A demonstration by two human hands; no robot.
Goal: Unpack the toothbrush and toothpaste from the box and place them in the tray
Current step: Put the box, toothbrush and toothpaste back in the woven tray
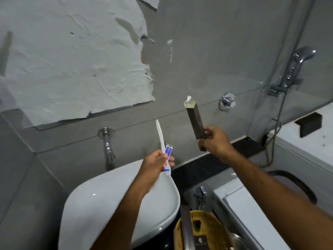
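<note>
My left hand (155, 162) is raised above the basin and grips two things together: a white toothbrush (160, 133) in a clear wrapper that points up, and a small blue, white and red toothpaste tube (168, 152). My right hand (215, 142) holds the lower end of a long, narrow dark brown box (195, 123), tilted up to the left. The box's top end is open and a bit of white sticks out of it. A woven yellow tray (214, 222) sits low on the counter, below both hands, with a dark item inside.
A white basin (100, 204) lies under my left arm, with a chrome spout (109, 150) on the grey wall behind it. A dark counter (198, 166), a chrome tap (201, 193), a white lidded unit (252, 213) and a shower handset (297, 65) are on the right.
</note>
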